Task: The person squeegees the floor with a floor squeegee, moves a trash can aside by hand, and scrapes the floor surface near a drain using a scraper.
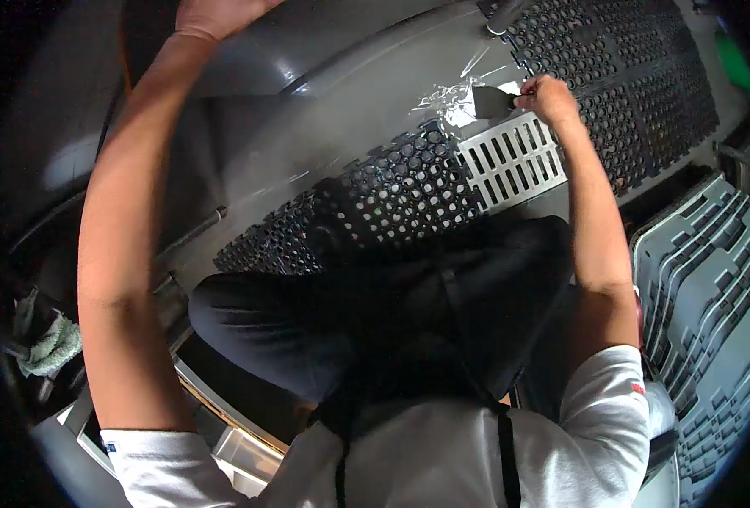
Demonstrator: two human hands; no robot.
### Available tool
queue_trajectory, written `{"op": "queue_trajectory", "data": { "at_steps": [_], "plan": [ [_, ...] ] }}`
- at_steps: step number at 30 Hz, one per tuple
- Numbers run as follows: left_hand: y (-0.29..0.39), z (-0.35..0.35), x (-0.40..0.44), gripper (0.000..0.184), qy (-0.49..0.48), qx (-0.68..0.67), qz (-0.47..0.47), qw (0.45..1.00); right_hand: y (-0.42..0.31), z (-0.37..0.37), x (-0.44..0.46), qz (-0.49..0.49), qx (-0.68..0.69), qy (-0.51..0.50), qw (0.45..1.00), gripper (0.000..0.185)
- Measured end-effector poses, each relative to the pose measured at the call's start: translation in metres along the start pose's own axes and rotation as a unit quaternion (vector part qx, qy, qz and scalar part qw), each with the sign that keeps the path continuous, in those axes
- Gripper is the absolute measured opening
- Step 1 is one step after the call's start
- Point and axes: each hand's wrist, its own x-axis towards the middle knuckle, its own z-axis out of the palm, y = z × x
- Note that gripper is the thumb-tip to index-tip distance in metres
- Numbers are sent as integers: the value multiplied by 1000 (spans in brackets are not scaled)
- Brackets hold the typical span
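Note:
My right hand [548, 97] is closed round the handle of a dark flat scraper [493, 102]. The blade lies against the wet grey floor [375, 85], beside a bright, shiny wet patch [458, 106]. Just below it is a metal drain grate [514, 161] with rows of slots. My left hand [226, 15] is at the top edge, resting near a dark surface. Its fingers are partly cut off by the frame, and whether they hold anything cannot be seen.
Black perforated rubber mats [409, 182] lie left of the grate, and more [637, 85] at the upper right. Grey stacked plastic crates [714, 288] stand at the right. A pale cloth [53, 347] hangs at the far left. My bent knees are below the mats.

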Motion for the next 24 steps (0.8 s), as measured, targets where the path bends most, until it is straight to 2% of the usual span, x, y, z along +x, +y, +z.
{"op": "queue_trajectory", "data": {
  "at_steps": [1,3,4,8,11,12,13,15,16,19,21,22,24],
  "plan": [
    [0,-1,-2,131,-6,2,2,1000,4,2,11,-16,-1,-20,1000,30],
    [-1,-1,-5,131,-10,11,2,1000,-22,13,7,-111,-79,-40,990,28],
    [0,-1,0,131,-6,15,4,1000,-17,28,20,-198,-112,-32,973,25],
    [3,-2,-5,131,-18,22,-2,1000,-22,-7,53,-85,-67,-86,990,25],
    [-1,-4,6,130,8,23,2,1000,-61,11,27,-156,-148,-58,975,19],
    [-2,-1,5,130,6,23,0,1000,-63,9,33,-168,-179,-79,966,19],
    [-2,2,1,130,-1,22,-1,1000,-52,7,48,-148,-159,-102,971,20],
    [1,3,-1,130,16,24,0,1000,-52,-9,54,-122,-147,-72,979,23],
    [1,0,-1,130,29,27,-2,999,-48,7,60,-168,-153,-64,972,23],
    [-2,0,0,130,10,19,8,1000,-65,19,48,-193,-210,-71,956,25],
    [-3,2,1,130,12,19,2,1000,-66,-9,55,-147,-215,-79,962,24],
    [-3,2,0,130,10,19,-5,1000,-52,-4,66,-142,-170,-70,973,24],
    [-3,0,-1,130,16,23,-2,1000,-68,17,43,-163,-188,-63,966,23]
  ]
}}
